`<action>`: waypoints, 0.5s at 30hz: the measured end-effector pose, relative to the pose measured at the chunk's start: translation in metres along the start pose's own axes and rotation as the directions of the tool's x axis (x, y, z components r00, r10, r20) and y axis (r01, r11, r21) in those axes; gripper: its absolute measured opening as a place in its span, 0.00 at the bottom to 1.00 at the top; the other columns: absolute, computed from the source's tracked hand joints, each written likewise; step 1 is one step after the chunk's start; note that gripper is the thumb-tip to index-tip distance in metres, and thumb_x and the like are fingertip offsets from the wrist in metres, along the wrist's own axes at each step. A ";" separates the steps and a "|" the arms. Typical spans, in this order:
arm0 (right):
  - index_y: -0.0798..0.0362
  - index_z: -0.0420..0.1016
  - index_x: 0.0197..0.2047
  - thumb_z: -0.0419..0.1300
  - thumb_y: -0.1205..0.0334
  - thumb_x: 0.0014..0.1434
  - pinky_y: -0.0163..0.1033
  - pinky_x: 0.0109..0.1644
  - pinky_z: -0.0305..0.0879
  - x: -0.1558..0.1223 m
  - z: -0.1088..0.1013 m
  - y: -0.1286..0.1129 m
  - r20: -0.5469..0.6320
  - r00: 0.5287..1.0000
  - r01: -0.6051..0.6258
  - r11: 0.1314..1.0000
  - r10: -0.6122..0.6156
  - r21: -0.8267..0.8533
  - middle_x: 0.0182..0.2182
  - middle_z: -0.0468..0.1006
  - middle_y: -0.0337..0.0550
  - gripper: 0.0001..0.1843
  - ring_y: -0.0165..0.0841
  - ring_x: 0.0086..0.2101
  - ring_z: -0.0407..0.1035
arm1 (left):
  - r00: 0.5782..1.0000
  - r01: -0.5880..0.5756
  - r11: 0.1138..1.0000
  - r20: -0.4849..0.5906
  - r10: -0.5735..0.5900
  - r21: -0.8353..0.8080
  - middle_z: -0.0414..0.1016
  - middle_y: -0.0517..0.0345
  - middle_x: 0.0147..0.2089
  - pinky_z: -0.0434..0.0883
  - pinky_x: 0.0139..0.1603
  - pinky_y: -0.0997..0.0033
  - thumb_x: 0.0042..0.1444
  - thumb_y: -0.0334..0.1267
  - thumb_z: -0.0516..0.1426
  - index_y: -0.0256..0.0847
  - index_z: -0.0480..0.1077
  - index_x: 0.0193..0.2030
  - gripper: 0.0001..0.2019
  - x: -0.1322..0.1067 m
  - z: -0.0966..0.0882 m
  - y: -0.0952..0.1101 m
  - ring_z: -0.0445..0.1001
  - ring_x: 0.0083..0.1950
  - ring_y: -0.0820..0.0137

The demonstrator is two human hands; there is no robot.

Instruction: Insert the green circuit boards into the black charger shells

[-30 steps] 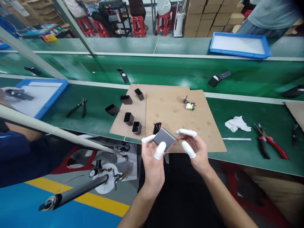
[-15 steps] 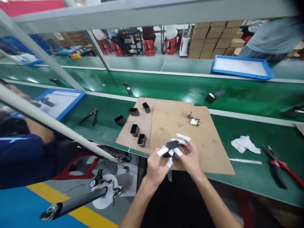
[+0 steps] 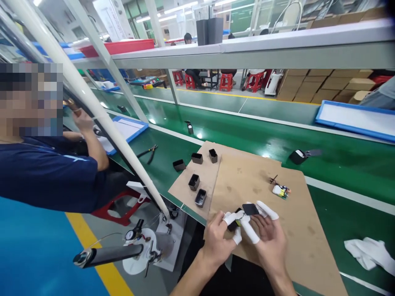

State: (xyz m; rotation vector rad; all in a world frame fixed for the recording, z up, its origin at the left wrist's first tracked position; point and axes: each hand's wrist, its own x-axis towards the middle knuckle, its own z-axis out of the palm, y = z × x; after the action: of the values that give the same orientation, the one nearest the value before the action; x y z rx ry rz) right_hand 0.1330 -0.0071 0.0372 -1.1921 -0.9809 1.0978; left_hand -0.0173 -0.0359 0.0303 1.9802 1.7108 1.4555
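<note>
Both hands meet over the near edge of a brown cardboard sheet [image 3: 262, 189]. My left hand [image 3: 219, 240], with white finger cots, pinches a small black plastic housing [image 3: 235, 224]. My right hand [image 3: 268, 236], also in finger cots, holds a flat dark lid piece [image 3: 250, 209] against the top of that housing. Several open black housings [image 3: 194, 181] lie on a second cardboard piece to the left. A small white circuit part with coloured wires [image 3: 280, 190] lies on the cardboard further back.
A green conveyor belt [image 3: 240, 135] runs behind, carrying a black part [image 3: 298, 156]. Pliers [image 3: 149, 151] lie left, a white cloth [image 3: 368, 251] right. A person in a dark blue shirt [image 3: 46, 172] sits at left. A slanted white pole [image 3: 92, 107] and blue trays [image 3: 354, 119] stand nearby.
The camera has lifted and turned left, showing the shelf above and the neighbouring person. My hands have stayed together on the black housing and lid, now lower in view.
</note>
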 end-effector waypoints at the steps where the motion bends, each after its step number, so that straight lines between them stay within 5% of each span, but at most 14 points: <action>1: 0.49 0.75 0.66 0.83 0.51 0.48 0.54 0.60 0.82 0.000 0.000 -0.001 0.020 1.000 -0.010 1.000 0.010 -0.007 0.54 0.85 0.54 0.45 0.47 0.50 0.83 | 1.000 0.002 1.000 -0.006 -0.002 0.001 0.81 0.52 0.43 0.87 0.43 0.64 0.56 0.29 0.66 0.43 0.80 0.56 0.20 0.000 0.001 0.001 0.85 0.40 0.63; 6: 0.50 0.75 0.65 0.84 0.56 0.46 0.64 0.66 0.76 0.003 0.003 -0.010 -0.056 0.997 0.056 0.998 -0.057 -0.012 0.54 0.86 0.55 0.45 0.50 0.53 0.83 | 0.999 0.042 0.999 -0.028 -0.042 0.017 0.84 0.52 0.46 0.88 0.46 0.61 0.59 0.29 0.66 0.44 0.76 0.60 0.22 0.002 0.008 0.003 0.87 0.44 0.60; 10: 0.47 0.69 0.72 0.85 0.64 0.42 0.72 0.66 0.74 0.017 -0.009 -0.020 -0.112 0.977 0.187 0.981 -0.180 0.057 0.53 0.86 0.53 0.56 0.50 0.52 0.84 | 0.974 0.214 0.975 0.059 -0.218 0.061 0.85 0.49 0.55 0.87 0.58 0.52 0.58 0.30 0.68 0.45 0.70 0.65 0.28 0.000 0.011 -0.002 0.87 0.56 0.55; 12: 0.45 0.67 0.73 0.85 0.66 0.41 0.75 0.67 0.72 0.025 -0.018 -0.018 -0.069 0.984 0.167 0.984 -0.162 0.068 0.54 0.86 0.52 0.58 0.50 0.52 0.84 | 0.951 0.288 0.954 0.094 -0.295 0.080 0.84 0.48 0.57 0.86 0.58 0.47 0.54 0.35 0.73 0.44 0.68 0.67 0.35 -0.003 0.005 -0.001 0.87 0.57 0.52; 15: 0.44 0.68 0.72 0.84 0.65 0.43 0.78 0.70 0.67 0.033 -0.029 -0.004 -0.043 0.989 0.141 0.988 -0.138 0.064 0.55 0.86 0.53 0.56 0.51 0.55 0.82 | 0.967 0.253 0.967 0.017 -0.254 0.041 0.81 0.44 0.57 0.85 0.58 0.44 0.49 0.45 0.77 0.42 0.64 0.70 0.44 -0.002 -0.017 0.003 0.84 0.58 0.49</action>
State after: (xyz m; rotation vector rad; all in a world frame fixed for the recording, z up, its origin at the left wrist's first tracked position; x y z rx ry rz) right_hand 0.1689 0.0193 0.0380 -1.0701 -0.9752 0.9859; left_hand -0.0269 -0.0462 0.0400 1.7094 1.9133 1.3176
